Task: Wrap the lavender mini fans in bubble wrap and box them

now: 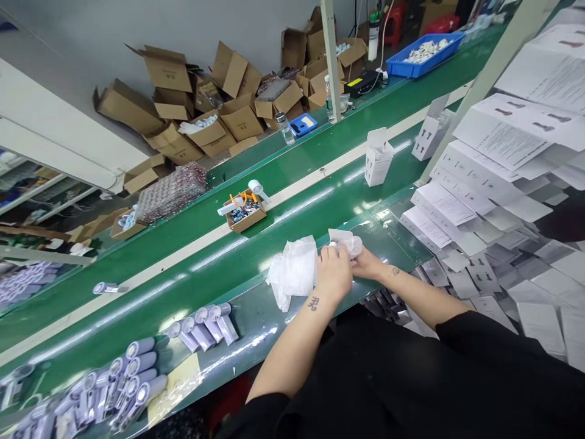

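My left hand (335, 269) is closed, its fingers curled over a small white carton (340, 234) with a raised flap. Against it, a rounded piece in translucent wrapping (353, 246) shows just above my right hand (365, 263). The right hand is also closed at the carton, from below and the right; its fingertips are partly hidden. A pile of thin white plastic bags (295, 271) lies beside my left hand, on the glassy bench edge. Further left, several pale purple handheld fans (208, 326) lie side by side, and more are heaped (132, 381) at the lower left.
An open box of small parts (247, 213) stands across the green belt (311, 213). White cartons (378, 160) stand to the right, near a post (331, 61). Stacked white flat cartons (498, 164) crowd the right side. Cardboard boxes (242, 116) and a blue tray (415, 70) are behind.
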Demonstrator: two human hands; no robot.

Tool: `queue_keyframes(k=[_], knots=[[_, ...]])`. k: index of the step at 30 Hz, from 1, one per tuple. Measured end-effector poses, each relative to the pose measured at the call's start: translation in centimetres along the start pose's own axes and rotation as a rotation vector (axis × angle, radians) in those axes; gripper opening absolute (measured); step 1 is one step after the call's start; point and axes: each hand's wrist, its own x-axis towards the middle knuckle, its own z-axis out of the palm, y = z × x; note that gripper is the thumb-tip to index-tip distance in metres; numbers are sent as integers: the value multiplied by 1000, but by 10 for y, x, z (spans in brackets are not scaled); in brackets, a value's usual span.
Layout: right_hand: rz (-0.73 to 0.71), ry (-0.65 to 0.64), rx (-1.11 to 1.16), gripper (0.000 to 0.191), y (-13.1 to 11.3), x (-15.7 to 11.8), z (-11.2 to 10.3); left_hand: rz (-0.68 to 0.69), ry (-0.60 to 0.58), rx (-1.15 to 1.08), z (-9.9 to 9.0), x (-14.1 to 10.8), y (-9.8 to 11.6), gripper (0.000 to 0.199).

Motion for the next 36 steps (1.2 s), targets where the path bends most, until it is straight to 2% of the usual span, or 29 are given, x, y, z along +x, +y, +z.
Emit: queue_keyframes(k=[2,4,7,8,10,12,13,14,15,16,18,20,22,24,26,28,30,31,32,34,35,36], knots=[[-3,-52,-53,59,-1,5,-6,34,19,22,11,1,-5,48],[45,-69,-104,65,-2,11,-12,28,-30,10,21,9,-10,50],[111,-79,-103,77,-5,24,-21,13,-103,-27,21,20,-13,50],[109,-91,-97,79,-7,29,-24,29,-80,-45,16,20,-14,51],[90,-88,-105,80,-7,46,-34,74,36,-97,4,11,-26,52],[66,-22,-141,82,-1,75,-48,45,174,-171,-4,-9,-56,48],[47,33,-167,86,6,94,-55,-45,230,-199,-6,-24,-80,45],[26,74,-176,89,14,115,-60,-194,267,-220,-6,-41,-109,43],[5,92,-167,91,23,137,-64,-403,282,-216,-3,-60,-142,41],[-11,107,-142,89,32,158,-67,-666,270,-185,0,-81,-176,41],[-18,135,-104,81,49,194,-68,-1211,122,-130,12,-124,-240,41],[36,149,-68,73,59,218,-67,-1404,21,-134,27,-160,-284,44],[142,160,6,70,63,231,-68,-1474,-54,-165,43,-185,-306,45],[245,180,114,66,61,238,-73,-1475,-81,-198,58,-200,-312,44],[275,210,190,56,53,240,-80,-1447,-65,-242,69,-206,-312,42],[222,338,226,43,37,234,-82,-1412,-49,-295,77,-206,-312,40],[151,498,319,32,11,212,-65,-1400,13,-450,82,-200,-307,38],[154,539,400,27,-4,195,-46,-1411,85,-611,84,-195,-301,38],[217,484,522,21,-20,175,-21,-1420,176,-819,85,-189,-291,38],[575,129,734,11,-52,128,45,-1384,351,-1289,87,-177,-260,38],[661,22,762,14,-66,105,81,-1319,380,-1464,88,-171,-241,38],[713,-45,783,19,-77,85,115,-1221,346,-1571,88,-167,-221,38]])
